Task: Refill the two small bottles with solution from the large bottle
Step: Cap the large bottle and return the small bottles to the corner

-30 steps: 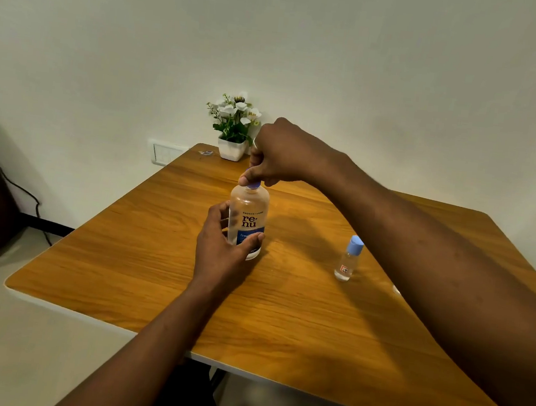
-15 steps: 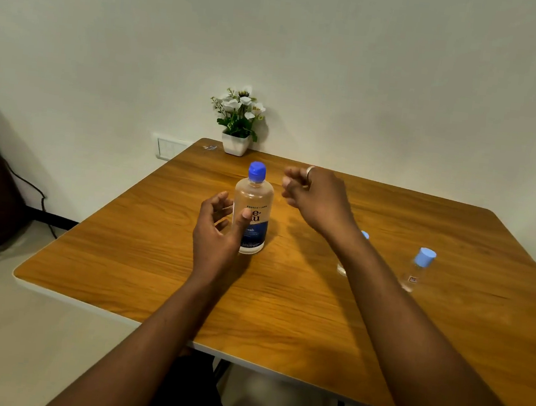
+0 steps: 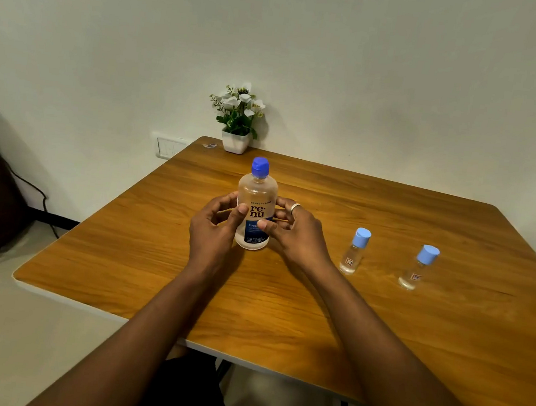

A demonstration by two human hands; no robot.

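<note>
The large clear bottle (image 3: 256, 198) with a dark blue cap and a blue "renu" label stands upright on the wooden table (image 3: 281, 304). My left hand (image 3: 213, 230) cups its left side, thumb on the label. My right hand (image 3: 293, 235), with a ring on one finger, holds its right side, thumb pressed on the label's lower part. Two small clear bottles with light blue caps stand to the right: one (image 3: 354, 252) close to my right wrist, the other (image 3: 418, 268) farther right. All three caps are on.
A small white pot of white flowers (image 3: 238, 119) stands at the table's far edge against the wall. A wall socket (image 3: 169, 148) is left of the table. A dark object and a cable (image 3: 37, 196) lie on the floor at left.
My right hand left the large bottle's cap, dropped down and closed on the bottle's right side. My left hand loosened and then settled on the bottle again. The second small bottle came into view.
</note>
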